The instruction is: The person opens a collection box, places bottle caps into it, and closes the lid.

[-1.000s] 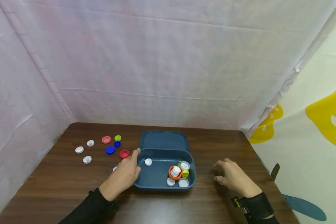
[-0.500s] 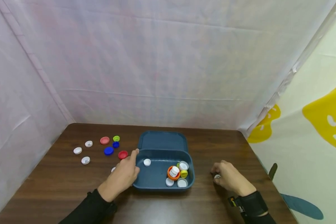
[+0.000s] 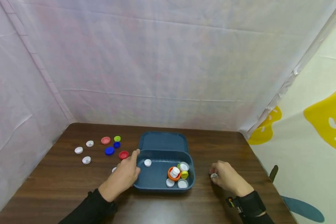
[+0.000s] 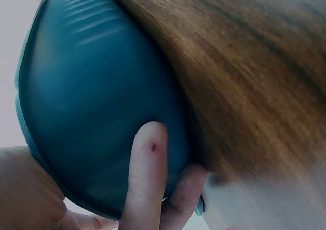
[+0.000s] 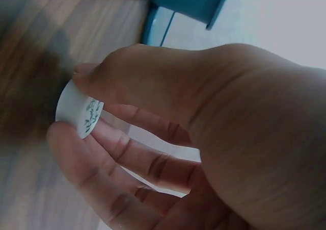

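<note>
A dark blue plastic box [image 3: 155, 172] stands in the middle of the table, its lid [image 3: 163, 140] lying back behind it. My left hand [image 3: 121, 177] grips the box's left wall, index finger along the rim. In the left wrist view, fingers [image 4: 147, 169] lie against the outer wall. At the right, my right hand [image 3: 228, 177] pinches a white bottle cap [image 5: 76, 110] with green print between thumb and fingertip, low over the table. Inside the box, white caps [image 3: 170, 182], an orange cap [image 3: 170, 177] and a yellow cap [image 3: 184, 174] cluster at the right; one white cap [image 3: 147, 162] sits apart.
Left of the box, several caps are spread on the brown table [image 3: 58, 186]: white caps [image 3: 86, 160], a blue cap [image 3: 109, 151], a red cap [image 3: 123, 155], a pink cap [image 3: 105, 140] and a green cap [image 3: 117, 138]. White sheeting [image 3: 156, 62] hangs behind the table.
My right hand has lowered and closed its thumb and fingers on a white bottle cap, then shifted slightly left with it. My left hand and the box keep their place.
</note>
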Motion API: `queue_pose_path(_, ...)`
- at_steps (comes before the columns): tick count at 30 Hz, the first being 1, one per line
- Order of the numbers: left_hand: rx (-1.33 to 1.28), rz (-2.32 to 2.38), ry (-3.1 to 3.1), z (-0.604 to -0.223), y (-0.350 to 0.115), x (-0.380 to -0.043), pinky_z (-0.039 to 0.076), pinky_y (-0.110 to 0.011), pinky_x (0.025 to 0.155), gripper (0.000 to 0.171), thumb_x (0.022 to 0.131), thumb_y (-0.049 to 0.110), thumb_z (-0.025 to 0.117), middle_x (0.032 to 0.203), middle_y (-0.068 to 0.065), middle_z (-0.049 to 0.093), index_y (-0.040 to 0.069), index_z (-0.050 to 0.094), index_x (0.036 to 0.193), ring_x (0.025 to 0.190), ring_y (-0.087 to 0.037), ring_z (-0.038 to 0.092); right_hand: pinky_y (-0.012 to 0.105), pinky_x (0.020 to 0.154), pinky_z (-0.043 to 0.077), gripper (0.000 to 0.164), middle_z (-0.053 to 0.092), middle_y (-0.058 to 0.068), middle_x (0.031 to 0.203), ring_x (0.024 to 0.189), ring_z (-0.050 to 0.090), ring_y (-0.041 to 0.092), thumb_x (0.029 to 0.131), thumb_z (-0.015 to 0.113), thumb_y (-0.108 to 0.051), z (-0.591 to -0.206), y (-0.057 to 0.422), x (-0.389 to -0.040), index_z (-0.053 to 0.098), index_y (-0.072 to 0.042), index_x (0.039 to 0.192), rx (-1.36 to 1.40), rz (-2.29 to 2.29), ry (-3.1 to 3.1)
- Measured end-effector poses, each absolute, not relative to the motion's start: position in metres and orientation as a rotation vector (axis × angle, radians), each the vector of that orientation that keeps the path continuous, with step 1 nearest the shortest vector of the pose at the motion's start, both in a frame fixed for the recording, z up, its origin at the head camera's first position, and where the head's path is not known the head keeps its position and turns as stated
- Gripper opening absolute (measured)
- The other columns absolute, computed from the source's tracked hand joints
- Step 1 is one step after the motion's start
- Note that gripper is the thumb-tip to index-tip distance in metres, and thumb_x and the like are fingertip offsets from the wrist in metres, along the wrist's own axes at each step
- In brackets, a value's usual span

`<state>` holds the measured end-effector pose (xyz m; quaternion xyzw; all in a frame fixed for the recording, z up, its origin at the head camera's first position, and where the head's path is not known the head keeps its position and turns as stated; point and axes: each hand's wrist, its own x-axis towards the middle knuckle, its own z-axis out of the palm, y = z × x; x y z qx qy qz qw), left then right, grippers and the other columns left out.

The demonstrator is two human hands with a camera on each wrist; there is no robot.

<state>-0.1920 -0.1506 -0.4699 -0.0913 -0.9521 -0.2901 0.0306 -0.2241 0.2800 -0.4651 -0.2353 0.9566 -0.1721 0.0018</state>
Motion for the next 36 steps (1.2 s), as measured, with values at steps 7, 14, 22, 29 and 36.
queue_pose_path(7, -0.313, -0.862, -2.908, -0.471, -0.151, -0.191, 0.065, -0.035, 0.065, 0.063, 0.105, 0.002, 0.071, 0.134, -0.032, 0.078, -0.007, 0.051, 0.164, 0.079, -0.023, 0.071, 0.028, 0.069, 0.055, 0.018, 0.069, 0.0, 0.09, 0.08, 0.061, 0.01, 0.088, 0.093, -0.002, -0.454, 0.267, -0.223, 0.079, -0.011, 0.095, -0.856, -0.519, 3.08)
queue_pose_path(14, -0.31, -0.866, -2.92, -0.472, -0.151, -0.19, 0.068, -0.037, 0.067, 0.063, 0.106, 0.003, 0.07, 0.137, -0.034, 0.077, -0.007, 0.05, 0.165, 0.08, -0.024, 0.072, 0.024, 0.068, 0.055, 0.017, 0.069, 0.002, 0.091, 0.08, 0.062, 0.009, 0.09, 0.091, 0.001, -0.44, 0.25, -0.221, 0.081, -0.009, 0.098, -0.956, -0.549, 3.107)
queue_pose_path(22, -0.28, -0.892, -2.941, -0.469, -0.15, -0.191, 0.061, -0.03, 0.057, 0.064, 0.107, 0.003, 0.069, 0.139, -0.034, 0.076, -0.005, 0.047, 0.167, 0.068, -0.019, 0.067, 0.024, 0.069, 0.055, 0.013, 0.069, 0.003, 0.096, 0.082, 0.063, 0.012, 0.096, 0.088, 0.0, -0.423, 0.224, -0.224, 0.083, -0.007, 0.105, -1.008, -0.599, 3.103)
queue_pose_path(29, -0.289, -0.885, -2.943, -0.467, -0.15, -0.191, 0.066, -0.034, 0.063, 0.065, 0.107, 0.003, 0.069, 0.144, -0.035, 0.075, -0.007, 0.048, 0.167, 0.077, -0.023, 0.072, 0.021, 0.069, 0.056, 0.015, 0.071, 0.008, 0.101, 0.083, 0.066, 0.016, 0.098, 0.088, 0.0, -0.417, 0.199, -0.224, 0.083, -0.003, 0.112, -1.062, -0.62, 3.022)
queue_pose_path(36, -0.298, -0.876, -2.936, -0.469, -0.15, -0.192, 0.065, -0.034, 0.064, 0.065, 0.107, 0.003, 0.069, 0.141, -0.035, 0.076, -0.007, 0.048, 0.167, 0.078, -0.023, 0.071, 0.022, 0.077, 0.063, 0.014, 0.074, 0.008, 0.107, 0.093, 0.073, 0.016, 0.101, 0.086, -0.002, -0.422, 0.171, -0.218, 0.082, -0.005, 0.115, -1.22, -0.662, 2.833)
